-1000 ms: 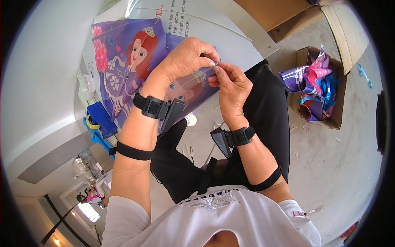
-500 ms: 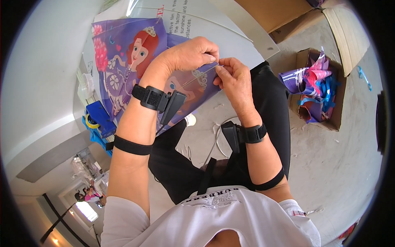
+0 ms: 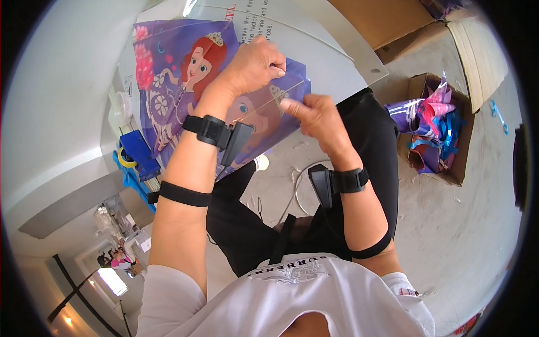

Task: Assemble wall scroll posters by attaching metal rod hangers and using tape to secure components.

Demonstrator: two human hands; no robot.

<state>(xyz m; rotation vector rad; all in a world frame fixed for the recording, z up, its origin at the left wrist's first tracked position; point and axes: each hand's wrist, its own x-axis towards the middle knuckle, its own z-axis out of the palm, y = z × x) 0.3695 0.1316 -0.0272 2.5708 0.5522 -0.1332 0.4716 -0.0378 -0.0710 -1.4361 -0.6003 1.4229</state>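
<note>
A purple kite-like plastic sheet (image 3: 160, 104), printed with a red-haired cartoon princess wearing a tiara, lies over the pale work surface and reaches toward my lap. Its near, paler flap (image 3: 261, 121) carries a second princess print and is crossed by a thin light rod (image 3: 247, 116). My left hand (image 3: 255, 67) is above the flap's upper edge, thumb and fingers pinched together; what is between them is too small to see. At the flap's right edge, my right hand (image 3: 321, 124) has its thumb laid on the sheet and its fingers bent behind the edge.
To the right, an open cardboard box (image 3: 464, 160) holds rolled purple and pink printed sheets and blue ribbon. A larger cardboard box (image 3: 387, 25) stands beyond. Left of the sheet are a blue holder (image 3: 140, 154) and yellow tape roll (image 3: 127, 159). A cable (image 3: 296, 194) lies on the floor.
My hands, together at the sheet's corner before, have separated. The left moved slightly up and left; the right moved down along the edge. The flap's corner is now exposed between them.
</note>
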